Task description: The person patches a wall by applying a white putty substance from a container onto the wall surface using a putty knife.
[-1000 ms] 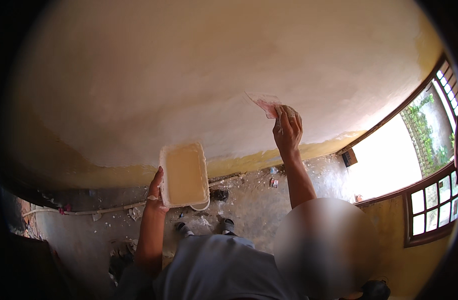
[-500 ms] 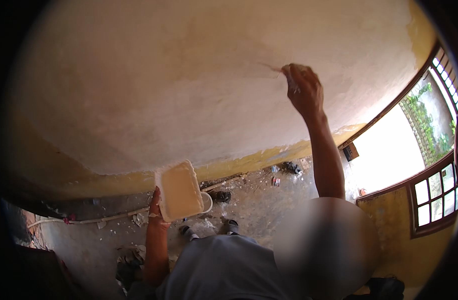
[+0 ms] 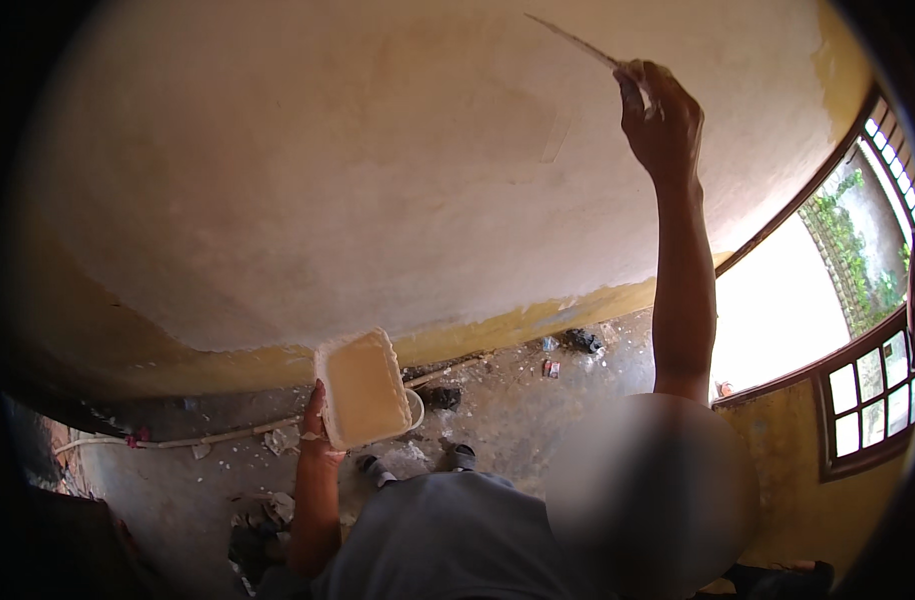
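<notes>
Spreader [image 3: 570, 40], pinched in your right hand [image 3: 668, 120], sits higher than the tray [image 3: 330, 388] and to its right; whether it touches the wall [image 3: 378, 200] is unclear. Your left hand [image 3: 319, 430] clasps the tray's left side, presumably keeping its cream paste [image 3: 366, 385] within reach.

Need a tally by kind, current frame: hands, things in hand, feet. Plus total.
Hands: 2 (left hand, right hand)
Trays: 1 (white tray, in the left)
Thin flat tools: 1 (flat tool, in the right, seen nearly edge-on)
Feet: 2 (left foot, right foot)
Total: 6
</notes>
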Action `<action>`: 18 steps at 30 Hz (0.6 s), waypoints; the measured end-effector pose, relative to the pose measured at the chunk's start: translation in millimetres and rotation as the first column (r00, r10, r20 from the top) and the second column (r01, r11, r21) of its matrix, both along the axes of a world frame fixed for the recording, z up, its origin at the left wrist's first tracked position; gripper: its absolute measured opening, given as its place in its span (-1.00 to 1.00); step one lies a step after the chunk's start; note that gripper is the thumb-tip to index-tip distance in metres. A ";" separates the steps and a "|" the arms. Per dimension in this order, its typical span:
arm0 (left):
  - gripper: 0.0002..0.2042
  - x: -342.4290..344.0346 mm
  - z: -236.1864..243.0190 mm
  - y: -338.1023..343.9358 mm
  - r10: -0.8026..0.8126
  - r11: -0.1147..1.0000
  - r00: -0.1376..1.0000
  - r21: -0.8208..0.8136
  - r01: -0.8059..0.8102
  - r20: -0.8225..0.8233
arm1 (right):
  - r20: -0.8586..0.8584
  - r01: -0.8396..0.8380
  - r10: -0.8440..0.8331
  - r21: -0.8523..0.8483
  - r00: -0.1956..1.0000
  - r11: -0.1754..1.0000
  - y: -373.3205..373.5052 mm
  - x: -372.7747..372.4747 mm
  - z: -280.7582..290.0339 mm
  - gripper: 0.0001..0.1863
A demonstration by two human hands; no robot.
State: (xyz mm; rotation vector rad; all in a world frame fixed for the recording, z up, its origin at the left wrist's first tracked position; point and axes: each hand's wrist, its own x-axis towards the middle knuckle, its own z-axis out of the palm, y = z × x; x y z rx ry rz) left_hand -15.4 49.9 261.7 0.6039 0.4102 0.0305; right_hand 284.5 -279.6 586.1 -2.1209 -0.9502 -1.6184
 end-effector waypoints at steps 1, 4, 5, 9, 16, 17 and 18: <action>-0.42 -2.4 -3.9 3.0 0.009 1.000 1.000 0.008 -0.009 -0.002 | -0.027 -0.003 0.003 -0.028 1.000 1.000 -4.1 -1.4 -31.9 -0.95; -0.42 2.7 -12.1 0.7 -0.007 0.999 0.998 -0.049 0.010 0.057 | -0.216 0.072 -0.125 -0.236 0.968 0.969 -30.8 1.9 -145.5 -0.82; -0.42 1.8 -8.3 -0.5 0.009 0.999 0.999 -0.054 -0.006 0.041 | -0.209 0.095 -0.169 -0.325 0.963 0.941 -33.9 1.0 -171.8 -0.76; -0.41 0.5 -9.7 -2.6 0.034 0.998 0.999 -0.057 -0.033 0.008 | -0.188 0.097 -0.178 -0.373 0.966 0.923 -37.1 23.5 -226.8 -0.83; -0.40 1.2 -3.2 -9.8 0.056 0.998 0.998 -0.036 -0.056 -0.015 | -0.203 0.138 -0.226 -0.375 0.953 0.917 -21.6 34.5 -149.4 -0.85; -0.40 0.9 -6.6 -9.7 0.045 0.998 0.999 -0.053 -0.045 -0.002 | -0.202 0.152 -0.242 -0.382 0.949 0.912 -21.4 36.8 -132.7 -0.84; -0.40 0.3 -9.2 -9.9 0.034 0.997 0.999 -0.070 -0.033 0.011 | -0.227 0.152 -0.252 -0.382 0.941 0.912 -21.7 37.9 -114.3 -0.85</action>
